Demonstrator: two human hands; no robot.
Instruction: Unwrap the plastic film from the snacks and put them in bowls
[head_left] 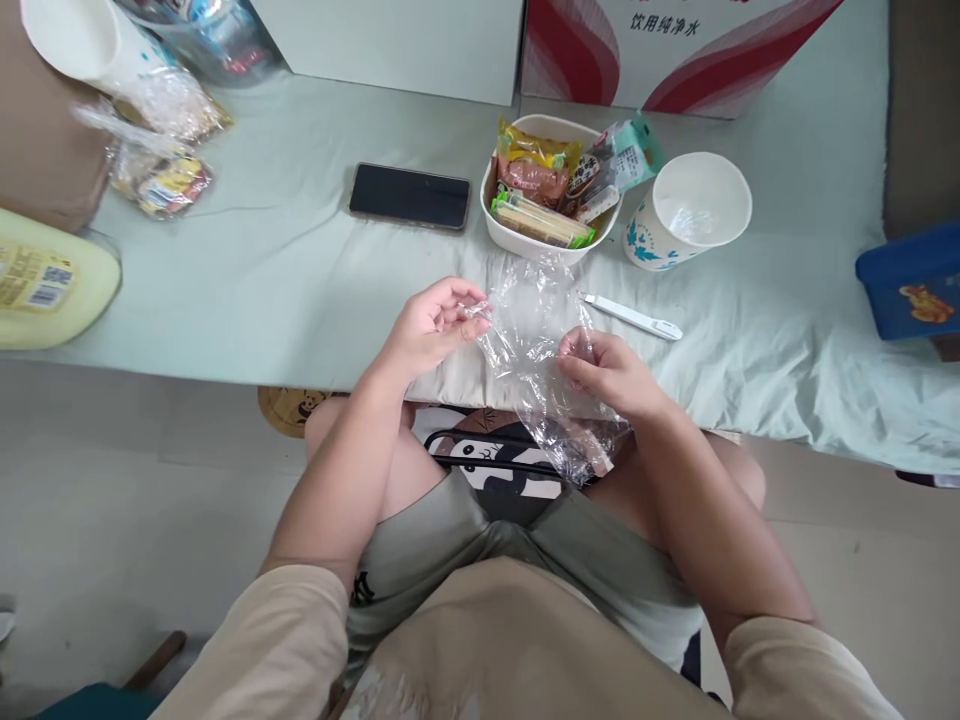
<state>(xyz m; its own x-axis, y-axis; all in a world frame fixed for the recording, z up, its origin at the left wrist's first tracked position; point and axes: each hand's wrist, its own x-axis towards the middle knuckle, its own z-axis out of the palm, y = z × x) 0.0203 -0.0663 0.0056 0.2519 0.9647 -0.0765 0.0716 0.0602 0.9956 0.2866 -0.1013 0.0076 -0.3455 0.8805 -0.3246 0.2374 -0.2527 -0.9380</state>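
Note:
Between my two hands hangs a clear plastic bag (534, 345), crinkled and spread out, its lower part drooping over the table edge towards my lap. My left hand (442, 325) pinches the bag's left side between thumb and fingers. On the other side, my right hand (606, 368) has thumb and forefinger closed on the plastic. Just beyond the bag stands a white bowl (525, 245) of wrapped snacks (538, 165). A white utility knife (634, 316) lies on the cloth near my right hand.
A black phone (409, 196) lies left of the bowl, a paper cup (688, 212) right of it. Boxes (675, 60) stand at the back. Bagged food (161, 180), another paper cup (90, 50) and a yellow bottle (56, 283) are at left, a blue container (911, 285) at right.

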